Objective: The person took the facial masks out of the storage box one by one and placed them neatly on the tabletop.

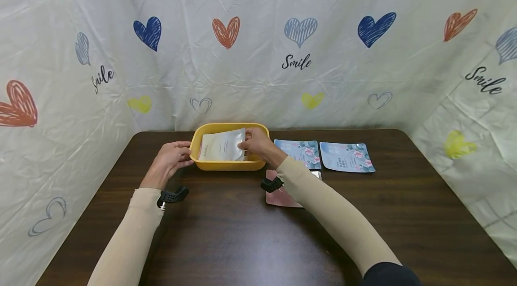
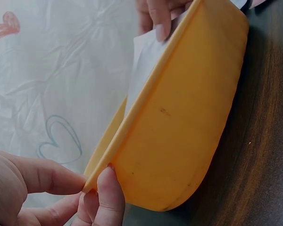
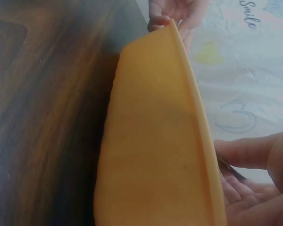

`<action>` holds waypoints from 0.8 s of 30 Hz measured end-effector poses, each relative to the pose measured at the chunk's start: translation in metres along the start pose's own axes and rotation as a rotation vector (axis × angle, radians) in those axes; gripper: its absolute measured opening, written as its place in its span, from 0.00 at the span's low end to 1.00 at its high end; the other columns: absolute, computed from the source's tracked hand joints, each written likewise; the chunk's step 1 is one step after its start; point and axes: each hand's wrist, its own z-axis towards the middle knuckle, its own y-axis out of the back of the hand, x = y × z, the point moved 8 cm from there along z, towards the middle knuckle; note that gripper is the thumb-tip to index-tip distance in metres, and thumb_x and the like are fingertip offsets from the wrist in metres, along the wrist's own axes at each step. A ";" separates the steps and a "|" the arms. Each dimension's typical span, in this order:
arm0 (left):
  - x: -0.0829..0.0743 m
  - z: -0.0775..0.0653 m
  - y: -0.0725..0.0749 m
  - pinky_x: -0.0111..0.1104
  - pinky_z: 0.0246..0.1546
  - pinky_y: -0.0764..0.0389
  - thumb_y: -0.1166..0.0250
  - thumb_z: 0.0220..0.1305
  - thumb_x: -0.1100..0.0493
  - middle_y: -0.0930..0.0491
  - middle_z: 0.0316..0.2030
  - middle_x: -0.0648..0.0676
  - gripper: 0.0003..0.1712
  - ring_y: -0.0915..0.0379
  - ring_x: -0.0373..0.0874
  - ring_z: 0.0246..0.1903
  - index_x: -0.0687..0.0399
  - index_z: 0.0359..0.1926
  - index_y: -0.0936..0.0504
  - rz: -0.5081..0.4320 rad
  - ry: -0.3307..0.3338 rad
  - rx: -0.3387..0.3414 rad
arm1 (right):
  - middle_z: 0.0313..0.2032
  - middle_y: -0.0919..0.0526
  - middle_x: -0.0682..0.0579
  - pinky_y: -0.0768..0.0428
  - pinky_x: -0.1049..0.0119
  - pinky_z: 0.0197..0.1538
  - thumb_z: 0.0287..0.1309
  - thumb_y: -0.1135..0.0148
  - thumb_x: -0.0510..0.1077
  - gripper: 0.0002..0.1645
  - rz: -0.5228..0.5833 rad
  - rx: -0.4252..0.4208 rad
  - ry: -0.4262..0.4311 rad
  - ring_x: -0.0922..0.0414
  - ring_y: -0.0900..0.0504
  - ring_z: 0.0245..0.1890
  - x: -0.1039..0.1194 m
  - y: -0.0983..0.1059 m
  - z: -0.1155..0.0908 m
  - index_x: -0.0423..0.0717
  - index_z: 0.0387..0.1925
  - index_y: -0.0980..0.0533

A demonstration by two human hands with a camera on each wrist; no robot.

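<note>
L hand (image 1: 173, 159) pinches rim of yellow tray (image 1: 226, 166) at its L end; R hand (image 1: 257, 142) pinches R edge of white pkt (image 1: 220, 147), which sits in tray, partly above rim per L wrist cam. Two blue floral pkts (image 1: 348, 157) lie side by side on brown tbl (image 1: 226, 232), R of tray, w/ pink pkt (image 1: 279, 198) nearer the person, partly hidden by R forearm.

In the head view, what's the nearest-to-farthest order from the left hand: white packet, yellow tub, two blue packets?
1. Yellow tub: touching the left hand.
2. White packet: in the right hand.
3. Left blue packet: right of the tub.
4. Right blue packet: farthest right.
</note>
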 end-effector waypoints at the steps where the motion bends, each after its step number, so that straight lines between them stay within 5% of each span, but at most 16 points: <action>1: 0.000 0.000 0.000 0.32 0.46 0.14 0.43 0.74 0.65 0.32 0.66 0.64 0.27 0.25 0.50 0.48 0.61 0.72 0.32 0.000 0.001 -0.001 | 0.53 0.16 0.40 0.12 0.55 0.48 0.66 0.37 0.32 0.28 -0.013 0.008 -0.002 0.48 0.12 0.45 0.000 0.000 -0.001 0.37 0.66 0.30; 15: -0.001 -0.002 -0.001 0.31 0.44 0.14 0.43 0.74 0.64 0.31 0.65 0.64 0.27 0.25 0.48 0.46 0.62 0.71 0.31 0.015 -0.008 -0.014 | 0.50 0.15 0.40 0.11 0.57 0.42 0.67 0.38 0.34 0.28 -0.006 0.033 -0.006 0.49 0.12 0.41 0.005 0.012 -0.010 0.39 0.66 0.31; 24: -0.001 -0.001 -0.001 0.30 0.42 0.13 0.44 0.74 0.64 0.31 0.65 0.63 0.26 0.25 0.48 0.46 0.62 0.71 0.31 0.018 -0.006 -0.031 | 0.54 0.17 0.38 0.13 0.52 0.50 0.69 0.40 0.34 0.28 0.097 0.061 0.020 0.49 0.13 0.44 0.006 0.022 -0.014 0.40 0.68 0.33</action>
